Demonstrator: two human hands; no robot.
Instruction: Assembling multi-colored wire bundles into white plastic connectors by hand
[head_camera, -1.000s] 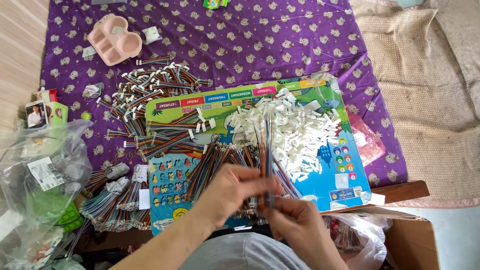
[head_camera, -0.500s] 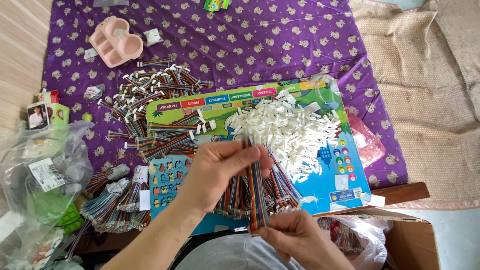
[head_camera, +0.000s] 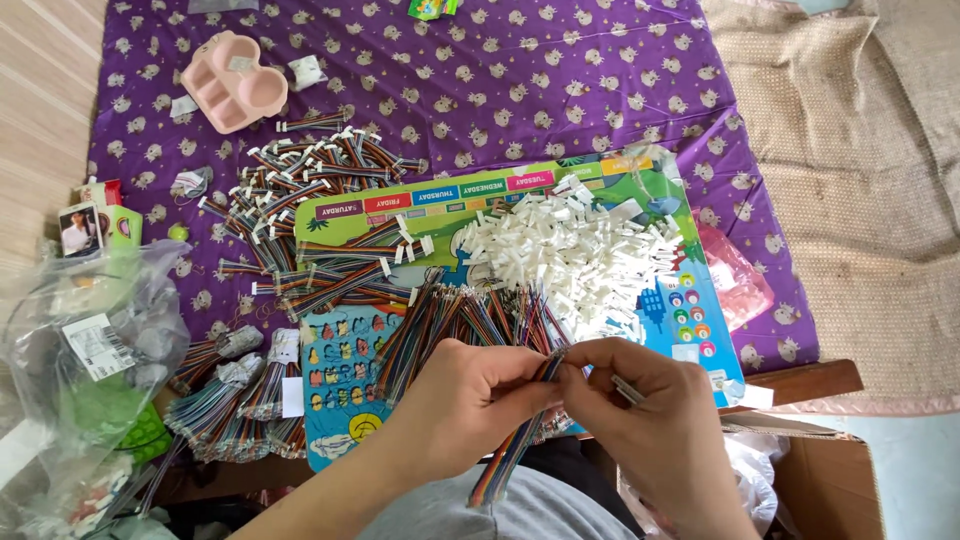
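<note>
- The purple cloth (head_camera: 560, 90) with a small pale print covers most of the floor; a tan mat (head_camera: 860, 150) lies along its right side.
- A bright picture board (head_camera: 400, 200) with coloured label strips sits on the cloth, in front of the person.
- A heap of white connectors (head_camera: 575, 255) rests on the board's right half.
- Loose rainbow cables (head_camera: 465, 315) lie fanned on the board just above the hands; more capped cables (head_camera: 300, 180) are piled at the upper left, and tied bundles (head_camera: 235, 385) lie at the lower left.
- A clear bag (head_camera: 90, 340) sits at the far left, a pink tray (head_camera: 232, 80) at the top left.
- The left hand (head_camera: 465, 395) is curled, thumb and fingers pinching the ribbon cable (head_camera: 510, 455).
- The right hand (head_camera: 650, 410) pinches the same cable's upper end, fingertips almost meeting those of the left hand.
- The ribbon cable is a flat strip of many thin wires in rainbow colours; it runs from between both hands' fingertips down and left, its tail hanging over the lap.
</note>
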